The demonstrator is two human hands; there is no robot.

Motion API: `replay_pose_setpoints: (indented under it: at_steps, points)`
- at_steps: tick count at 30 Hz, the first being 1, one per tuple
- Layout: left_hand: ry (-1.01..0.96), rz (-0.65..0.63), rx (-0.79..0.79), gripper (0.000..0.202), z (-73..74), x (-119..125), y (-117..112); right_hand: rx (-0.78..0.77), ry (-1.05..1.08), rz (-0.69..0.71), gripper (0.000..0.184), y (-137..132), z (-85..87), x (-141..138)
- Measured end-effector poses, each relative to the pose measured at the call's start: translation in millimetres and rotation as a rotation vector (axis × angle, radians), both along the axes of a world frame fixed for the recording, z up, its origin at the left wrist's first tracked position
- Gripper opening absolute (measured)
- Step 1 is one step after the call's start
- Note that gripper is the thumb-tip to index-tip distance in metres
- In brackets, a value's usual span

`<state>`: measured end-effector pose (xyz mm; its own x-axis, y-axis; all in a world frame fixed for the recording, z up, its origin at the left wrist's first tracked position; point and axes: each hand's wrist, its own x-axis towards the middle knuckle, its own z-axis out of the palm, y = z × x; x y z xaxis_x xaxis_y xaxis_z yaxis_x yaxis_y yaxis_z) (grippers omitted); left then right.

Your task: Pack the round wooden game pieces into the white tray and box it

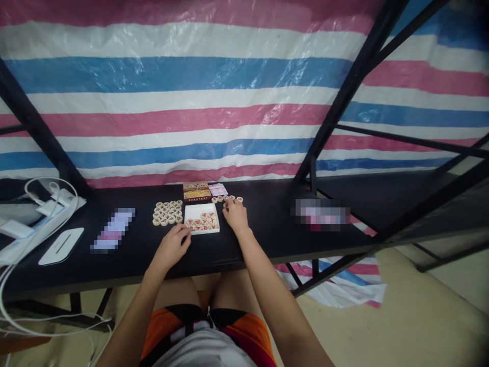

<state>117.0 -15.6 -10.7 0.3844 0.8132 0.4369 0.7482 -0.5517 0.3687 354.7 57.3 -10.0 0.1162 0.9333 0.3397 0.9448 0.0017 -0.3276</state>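
A white square tray [189,210] lies on the black table [267,224] and holds several round wooden chess pieces with red marks. My left hand [172,245] rests at the tray's near left corner, fingers curled against its edge. My right hand [235,214] lies just right of the tray, its fingertips on a short row of round pieces [225,199]. Left of the tray sits a cluster of several more pieces [168,212]. Behind the tray stand a red-and-yellow box [196,191] and a small pink-and-white card [218,189].
White chargers and cables [46,209] crowd the table's left end beside a flat white device [61,245]. Two blurred patches lie on the table, left and right. Black metal frame bars [340,107] rise behind. A striped tarp [191,92] covers the wall.
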Motion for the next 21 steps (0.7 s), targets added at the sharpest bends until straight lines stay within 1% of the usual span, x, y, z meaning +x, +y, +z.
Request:
replay_pose_setpoints:
  at_steps: [1,2,5,7,8,10,13,17,21]
  points:
    - [0.004,-0.001,-0.004,0.026,0.5,0,0,0.037,0.019,0.043,0.019,-1,1.5,-2]
    - [0.008,-0.001,-0.008,0.026,0.9,1,-1,0.087,0.036,0.114,0.019,-2,3.3,-5]
    - [0.005,0.002,-0.008,0.026,1.2,2,-1,0.227,0.05,0.444,0.02,-6,8.8,-17]
    - [0.002,0.002,0.002,0.026,0.7,2,-1,0.251,0.046,0.631,0.02,-7,11.1,-26]
    - [0.002,0.001,0.008,0.026,0.4,2,-1,0.252,0.053,0.683,0.019,-7,11.6,-29]
    - [0.008,-0.002,0.012,0.026,-0.2,1,-1,0.248,0.089,0.714,0.017,-5,11.3,-34]
    - [0.013,-0.006,0.009,0.025,-0.1,1,-1,0.212,0.129,0.712,0.014,2,8.6,-36]
    - [0.022,-0.003,0.004,0.025,1.0,2,-1,0.117,0.088,0.76,0.014,6,5.5,-40]
    - [0.04,0.013,0.011,0.024,1.9,3,-1,0.072,0.037,0.777,0.018,3,6.6,-43]
